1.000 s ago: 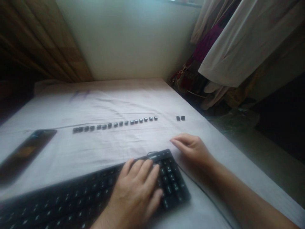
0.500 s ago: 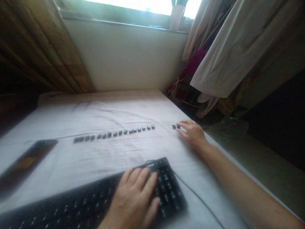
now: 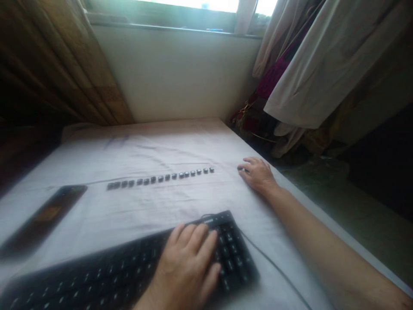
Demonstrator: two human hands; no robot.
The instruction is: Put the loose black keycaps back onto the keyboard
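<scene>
My left hand (image 3: 187,262) lies flat on the black keyboard (image 3: 106,267), fingers stretched over its keys just left of the number pad. Toward the right edge of the white cloth, my right hand (image 3: 258,174) has its thumb and fingertips closed about a small black keycap (image 3: 239,168), partly hidden by the fingers. Whether another keycap is behind them I cannot tell. To the left of that hand, several loose keycaps (image 3: 167,177) form a row across the cloth, a gap apart from it.
A dark phone (image 3: 45,215) rests on the cloth (image 3: 161,146) at the left. The keyboard's cable (image 3: 274,267) runs along its right side. Beyond the cloth's far edge stands a wall with a window; curtains (image 3: 100,64) hang left, and hanging clothes (image 3: 300,90) right.
My right hand's fingers have closed in over the two keycaps on the right, so less of them shows. My left hand stays on the keyboard. The whole view has shifted slightly.
</scene>
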